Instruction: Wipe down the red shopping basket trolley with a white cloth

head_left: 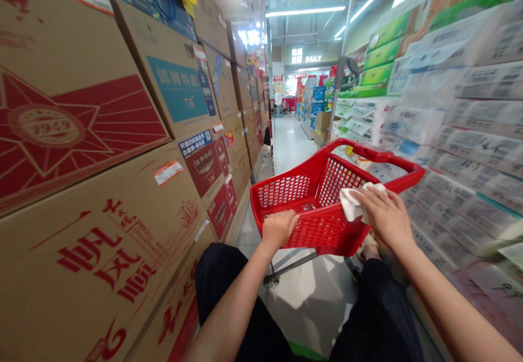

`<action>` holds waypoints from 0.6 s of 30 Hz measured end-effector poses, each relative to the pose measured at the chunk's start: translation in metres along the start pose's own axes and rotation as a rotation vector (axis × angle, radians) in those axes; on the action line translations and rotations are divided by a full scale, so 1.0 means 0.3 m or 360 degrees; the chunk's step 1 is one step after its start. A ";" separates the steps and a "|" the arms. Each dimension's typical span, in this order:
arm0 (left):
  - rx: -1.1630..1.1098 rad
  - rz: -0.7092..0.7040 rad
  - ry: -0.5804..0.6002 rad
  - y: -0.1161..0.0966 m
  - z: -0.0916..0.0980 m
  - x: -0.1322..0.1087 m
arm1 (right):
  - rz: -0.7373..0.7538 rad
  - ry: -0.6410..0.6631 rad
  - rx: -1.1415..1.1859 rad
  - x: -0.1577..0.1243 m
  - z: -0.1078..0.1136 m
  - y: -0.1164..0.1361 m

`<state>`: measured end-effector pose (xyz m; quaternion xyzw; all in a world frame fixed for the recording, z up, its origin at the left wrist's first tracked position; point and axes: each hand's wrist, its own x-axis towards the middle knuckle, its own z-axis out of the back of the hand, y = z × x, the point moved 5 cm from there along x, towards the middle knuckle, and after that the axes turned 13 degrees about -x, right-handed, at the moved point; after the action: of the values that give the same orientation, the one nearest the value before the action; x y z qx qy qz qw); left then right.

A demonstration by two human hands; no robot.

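Note:
A red plastic shopping cart (327, 231) with perforated basket walls stands crosswise in front of me, its handle end to the right. My left hand (280, 228) is closed over the rim of the near side wall. Against the same rim, farther right and close to the handle (394, 169), my right hand (384, 212) presses a white cloth (352, 201). Part of the cloth is bunched under the fingers and hidden. The cart's basket floor looks bare where it shows.
Stacked cardboard cartons (81, 215) wall the left side closely. Wrapped paper packs (482, 133) are piled on the right. Between them a pale floor aisle (288, 139) runs back past a metal post (339, 79) and an open brown carton (322, 125). My knees flank the cart's near side.

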<state>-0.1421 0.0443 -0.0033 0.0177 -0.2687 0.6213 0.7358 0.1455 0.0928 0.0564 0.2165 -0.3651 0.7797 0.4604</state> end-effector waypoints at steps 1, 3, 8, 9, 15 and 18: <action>0.0003 0.0003 -0.0005 -0.003 -0.003 -0.002 | -0.0052 -0.0009 -0.0015 0.004 -0.002 -0.006; 0.0015 0.0014 -0.0020 -0.011 -0.009 -0.003 | -0.0102 -0.0030 -0.0007 0.011 -0.005 0.037; 0.0042 0.0011 -0.0027 -0.025 -0.012 -0.005 | 0.0089 -0.0067 0.0178 0.010 0.010 0.286; 0.0038 0.0004 -0.0027 -0.025 -0.010 -0.007 | 0.0145 -0.0070 0.0207 0.006 0.017 0.310; 0.0021 -0.0005 -0.0017 -0.020 -0.004 -0.025 | 0.0181 -0.0037 0.0130 -0.024 0.012 0.128; -0.0001 0.0024 0.0002 -0.037 -0.012 -0.023 | -0.0022 -0.0054 0.0076 -0.026 0.008 0.076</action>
<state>-0.1310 0.0369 -0.0057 0.0149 -0.2685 0.6267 0.7314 0.1292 0.0794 0.0443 0.2431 -0.3525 0.7812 0.4542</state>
